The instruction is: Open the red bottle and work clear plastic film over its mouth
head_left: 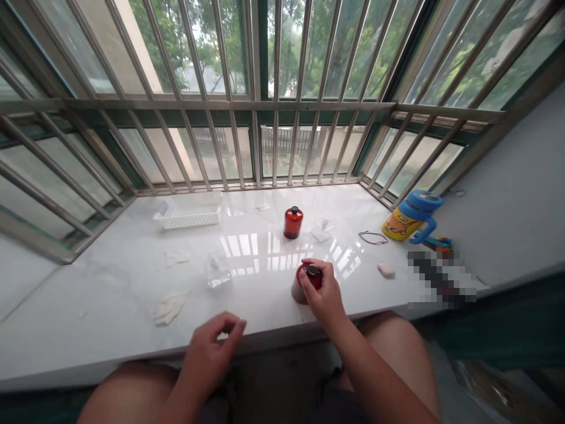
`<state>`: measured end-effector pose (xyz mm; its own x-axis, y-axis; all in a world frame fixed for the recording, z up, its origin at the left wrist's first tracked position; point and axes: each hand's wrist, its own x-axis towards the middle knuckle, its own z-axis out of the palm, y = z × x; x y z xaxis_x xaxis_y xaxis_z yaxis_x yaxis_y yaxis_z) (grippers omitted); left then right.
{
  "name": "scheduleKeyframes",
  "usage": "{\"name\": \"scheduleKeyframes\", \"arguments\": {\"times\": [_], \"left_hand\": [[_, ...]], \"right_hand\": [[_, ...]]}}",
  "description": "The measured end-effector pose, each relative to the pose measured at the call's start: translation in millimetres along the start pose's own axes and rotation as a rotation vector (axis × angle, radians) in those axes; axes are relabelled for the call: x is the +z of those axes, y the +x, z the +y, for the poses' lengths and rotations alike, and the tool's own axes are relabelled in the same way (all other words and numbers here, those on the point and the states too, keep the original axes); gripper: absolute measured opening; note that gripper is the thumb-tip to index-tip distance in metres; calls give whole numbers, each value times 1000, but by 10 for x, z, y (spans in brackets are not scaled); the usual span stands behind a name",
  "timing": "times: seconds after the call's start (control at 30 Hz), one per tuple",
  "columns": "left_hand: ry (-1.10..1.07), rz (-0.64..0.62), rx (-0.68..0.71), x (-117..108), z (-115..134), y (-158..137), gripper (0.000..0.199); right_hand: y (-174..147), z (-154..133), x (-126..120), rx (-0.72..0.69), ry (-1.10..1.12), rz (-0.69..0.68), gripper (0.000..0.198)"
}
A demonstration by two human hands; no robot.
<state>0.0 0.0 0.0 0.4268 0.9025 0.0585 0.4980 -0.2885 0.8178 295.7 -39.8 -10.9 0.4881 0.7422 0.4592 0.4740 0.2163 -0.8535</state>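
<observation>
My right hand (pixel 323 287) is wrapped round the top of a small red glass bottle (pixel 302 290) with a dark cap, near the counter's front edge. The thumb and fingers lie about the cap, and part of the bottle is hidden behind them. My left hand (pixel 216 340) hovers at the front edge, its fingers curled in and the thumb against the index fingertip; nothing shows between them. A second red bottle (pixel 293 224) with a black cap stands upright farther back. Left of the held bottle lies a clear plastic piece (pixel 218 274), and crumpled white tissue (pixel 170 309) is beyond my left hand.
A white plastic basket (pixel 189 219) sits at the back left. Another clear piece (pixel 323 231), a thin loop (pixel 373 238), a pale pink lump (pixel 386 270) and a blue-yellow mug (pixel 408 219) are on the right. Metal bars (pixel 265 106) line the window behind the white counter (pixel 110 318).
</observation>
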Motion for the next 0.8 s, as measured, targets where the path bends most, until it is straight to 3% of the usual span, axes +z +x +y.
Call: {"name": "scheduleKeyframes", "arguments": {"times": [0.07, 0.1, 0.17, 0.27, 0.4, 0.5, 0.67, 0.8], "left_hand": [[-24, 462, 27, -121, -24, 266, 39], [-32, 612, 25, -153, -50, 413, 49], [-36, 751, -3, -180, -118, 716, 70], [18, 723, -61, -182, -214, 1119, 79], [21, 573, -160, -132, -284, 1408, 42], [31, 610, -110, -56, -317, 1447, 24], [-38, 620, -169, -4, -331, 1392, 42], [-5, 608, -149, -21, -322, 1381, 35]], "right_hand": [[19, 14, 41, 10, 45, 38, 23], [25, 18, 81, 14, 70, 60, 22], [27, 29, 170, 15, 113, 106, 21], [27, 66, 264, 16, 152, 140, 23], [89, 103, 267, 11, 144, 91, 22], [157, 98, 245, -44, 107, 15, 20], [178, 101, 315, -10, 175, 49, 32], [179, 115, 354, 30, 201, 68, 34]]}}
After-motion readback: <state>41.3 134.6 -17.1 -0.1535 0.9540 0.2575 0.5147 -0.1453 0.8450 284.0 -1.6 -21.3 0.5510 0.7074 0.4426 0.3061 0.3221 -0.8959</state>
